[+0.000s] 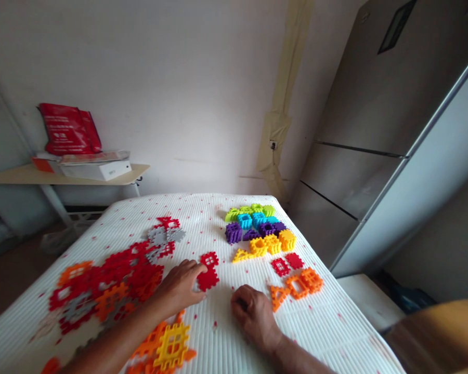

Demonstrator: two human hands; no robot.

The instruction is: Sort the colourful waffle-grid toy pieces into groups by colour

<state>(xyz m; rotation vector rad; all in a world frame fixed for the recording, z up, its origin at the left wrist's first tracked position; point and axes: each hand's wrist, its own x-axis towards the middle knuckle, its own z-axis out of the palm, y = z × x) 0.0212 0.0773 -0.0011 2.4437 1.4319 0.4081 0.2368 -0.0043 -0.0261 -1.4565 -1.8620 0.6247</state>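
My left hand reaches over the middle of the table, thumb and fingers pinching the edge of a solid red building tile. A red window-shaped tile touches that tile's far side. My right hand rests on the cloth with its fingers curled in, and nothing shows in it. Orange pieces, among them a triangle and a square frame, lie to its right. Beyond them are a red window tile and a solid red tile.
A mixed heap of red tiles, grey and orange pieces spreads left. A yellow window tile lies on orange ones in front. Yellow, purple, blue and green pieces stand in rows at the back right. A fridge stands right.
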